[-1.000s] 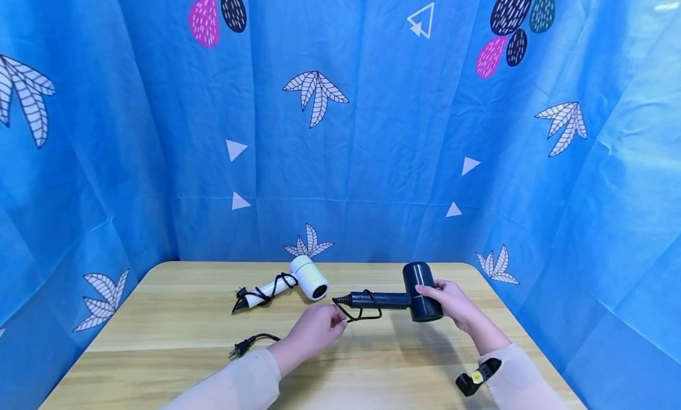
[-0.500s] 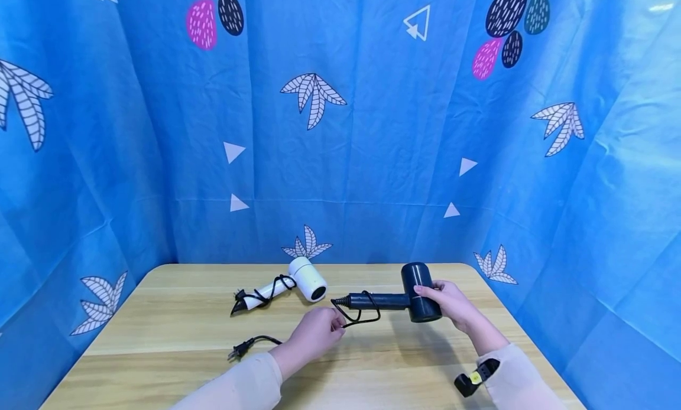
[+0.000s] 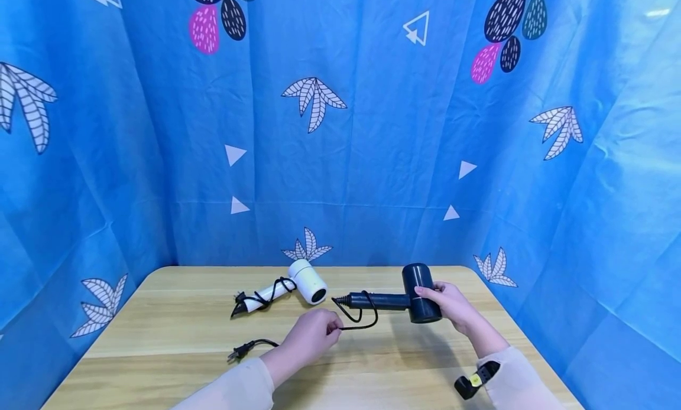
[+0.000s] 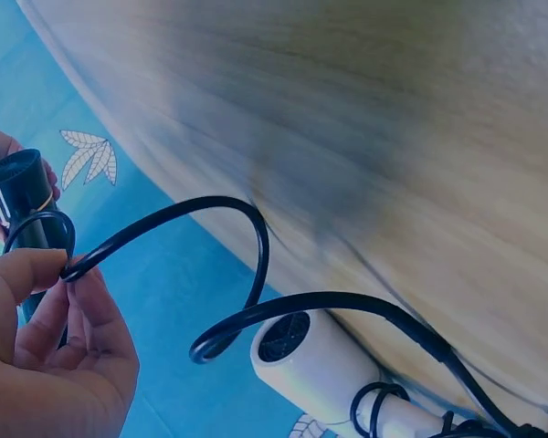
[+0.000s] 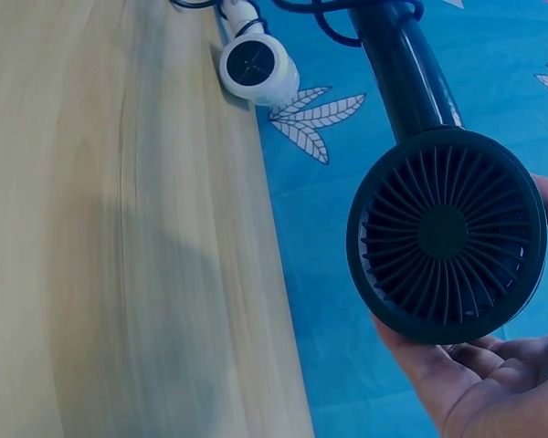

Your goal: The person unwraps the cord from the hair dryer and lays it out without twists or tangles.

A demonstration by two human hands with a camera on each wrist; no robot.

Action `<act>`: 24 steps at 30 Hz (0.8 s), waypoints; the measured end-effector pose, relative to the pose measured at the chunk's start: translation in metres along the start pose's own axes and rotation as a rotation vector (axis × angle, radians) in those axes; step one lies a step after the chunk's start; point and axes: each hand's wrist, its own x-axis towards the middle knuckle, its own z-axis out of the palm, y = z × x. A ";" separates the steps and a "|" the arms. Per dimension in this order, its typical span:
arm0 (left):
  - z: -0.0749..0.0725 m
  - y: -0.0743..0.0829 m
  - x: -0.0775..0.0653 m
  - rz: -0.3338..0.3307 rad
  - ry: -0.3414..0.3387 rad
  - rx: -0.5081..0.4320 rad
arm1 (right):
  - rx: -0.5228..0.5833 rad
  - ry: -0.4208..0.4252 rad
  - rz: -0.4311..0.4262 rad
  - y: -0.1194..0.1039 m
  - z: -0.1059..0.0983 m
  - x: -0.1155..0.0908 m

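Note:
My right hand [image 3: 453,306] grips the barrel of a dark hair dryer [image 3: 422,295], holding it over the table with its handle pointing left. In the right wrist view the round finned grille [image 5: 443,233] of that dryer faces the camera. Thumb and fingers of my left hand [image 3: 314,334] pinch the black power cord [image 3: 363,325], part of which still loops round the handle. Between them the cord bends through the grip, as the left wrist view shows [image 4: 73,269]. Its free end, with a two-pin plug [image 3: 240,350], lies left of my left hand.
A white hair dryer [image 3: 307,282] rests at the back of the wooden table [image 3: 175,315], its own black cord wrapped round its handle. Behind the table's far edge hangs a blue patterned curtain [image 3: 346,162]. A black device [image 3: 476,381] is strapped at my right wrist.
My left hand has drawn slightly down and left with the cord, and the loop under the handle has widened. The right hand and dark dryer stay nearly where they were.

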 end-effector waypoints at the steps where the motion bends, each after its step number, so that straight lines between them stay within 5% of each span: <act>1: -0.001 0.000 -0.001 0.007 0.001 0.004 | 0.001 0.001 -0.001 0.001 0.000 0.000; 14: -0.004 0.001 -0.005 0.042 0.005 0.007 | -0.007 0.052 0.007 0.004 -0.001 0.004; 24: -0.018 -0.004 -0.007 0.156 0.055 0.085 | -0.024 0.065 0.002 0.007 -0.001 0.004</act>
